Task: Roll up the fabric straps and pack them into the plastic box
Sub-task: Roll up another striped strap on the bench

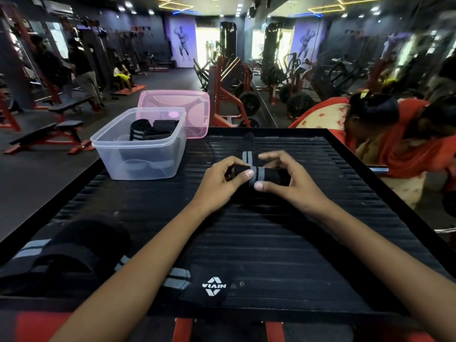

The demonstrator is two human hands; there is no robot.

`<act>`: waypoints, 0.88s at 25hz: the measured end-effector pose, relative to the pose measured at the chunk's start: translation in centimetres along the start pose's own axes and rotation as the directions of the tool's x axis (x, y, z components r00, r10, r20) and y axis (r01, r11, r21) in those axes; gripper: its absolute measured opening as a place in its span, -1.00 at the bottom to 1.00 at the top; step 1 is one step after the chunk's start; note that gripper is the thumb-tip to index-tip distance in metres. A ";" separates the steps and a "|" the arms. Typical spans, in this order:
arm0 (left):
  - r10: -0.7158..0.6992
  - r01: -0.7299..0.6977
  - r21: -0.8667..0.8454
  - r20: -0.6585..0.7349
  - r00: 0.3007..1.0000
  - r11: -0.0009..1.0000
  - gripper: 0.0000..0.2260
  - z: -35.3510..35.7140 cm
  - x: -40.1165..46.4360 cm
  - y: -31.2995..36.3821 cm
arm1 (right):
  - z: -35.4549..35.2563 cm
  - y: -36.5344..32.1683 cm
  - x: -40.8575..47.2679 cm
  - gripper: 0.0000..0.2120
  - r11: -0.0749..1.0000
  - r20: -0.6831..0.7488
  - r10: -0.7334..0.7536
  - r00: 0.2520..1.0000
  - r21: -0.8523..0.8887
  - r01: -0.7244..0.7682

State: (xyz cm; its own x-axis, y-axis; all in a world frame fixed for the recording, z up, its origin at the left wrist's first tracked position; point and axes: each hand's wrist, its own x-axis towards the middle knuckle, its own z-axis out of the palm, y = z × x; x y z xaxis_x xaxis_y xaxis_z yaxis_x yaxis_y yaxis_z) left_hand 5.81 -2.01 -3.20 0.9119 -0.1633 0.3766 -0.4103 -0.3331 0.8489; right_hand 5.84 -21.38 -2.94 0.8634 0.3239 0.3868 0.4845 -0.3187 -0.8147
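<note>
A black fabric strap with grey stripes (pixel 261 174) lies partly rolled in the middle of the black ribbed platform (pixel 308 243). My left hand (pixel 219 183) grips the roll's left end and my right hand (pixel 288 178) grips its right end. The strap's unrolled tail (pixel 247 146) runs away from me. A clear plastic box (pixel 138 154) stands at the platform's far left with rolled black straps (pixel 150 130) inside. More unrolled straps (pixel 74 253) lie near the front left, one showing a white logo (pixel 214 286).
A pink lid (pixel 187 104) leans behind the clear box. A person in red and cream clothing (pixel 385 134) sits close to the platform's right edge. Gym benches, weight plates and several people fill the room beyond.
</note>
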 end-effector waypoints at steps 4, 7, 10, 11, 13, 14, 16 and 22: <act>-0.050 0.048 -0.120 -0.012 0.999 0.992 -0.85 -0.1 0.0 -0.2 | 0.0 -0.2 0.0 -0.68 0.996 -0.047 -0.067 0.997 -0.059 0.064; 0.043 -0.032 -0.151 0.069 0.997 0.988 -0.74 -0.1 0.0 -0.1 | -0.2 0.1 0.2 -0.81 0.994 -0.062 0.031 0.998 0.109 -0.024; 0.063 -0.060 -0.129 0.020 0.998 0.990 -0.82 -0.1 0.0 -0.1 | -0.1 0.0 0.1 -0.76 0.978 0.011 0.088 0.996 0.188 -0.089; 0.046 -0.046 -0.121 -0.004 0.999 0.992 -0.84 -0.1 0.1 -0.2 | -0.2 -0.1 0.0 -0.70 0.991 0.017 0.047 0.999 0.124 -0.049; 0.003 -0.005 -0.105 -0.017 1.000 0.994 -0.82 0.0 0.1 -0.6 | -0.1 -0.2 0.0 -0.59 0.999 0.042 -0.044 0.998 0.002 0.044; -0.013 0.012 -0.104 -0.010 1.000 0.995 -0.80 0.1 0.1 -0.7 | -0.1 -0.2 0.1 -0.61 0.998 0.033 -0.066 0.997 -0.013 0.066; -0.010 0.014 -0.113 0.037 0.999 0.994 -0.75 0.2 0.1 -0.6 | -0.2 0.0 0.2 -0.69 0.998 -0.019 -0.064 0.998 0.007 0.064; 0.072 -0.059 -0.102 0.134 0.988 0.993 -0.81 0.2 -0.1 -0.4 | 0.1 -0.2 0.1 -0.72 0.989 -0.026 0.070 0.997 0.136 -0.066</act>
State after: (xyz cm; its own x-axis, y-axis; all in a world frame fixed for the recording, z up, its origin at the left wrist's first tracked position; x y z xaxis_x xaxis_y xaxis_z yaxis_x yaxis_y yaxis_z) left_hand 5.85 -2.08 -3.66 0.8697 -0.3098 0.3842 -0.4599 -0.2263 0.8586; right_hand 5.83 -21.19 -2.82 0.8988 0.2774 0.3396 0.4026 -0.2155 -0.8897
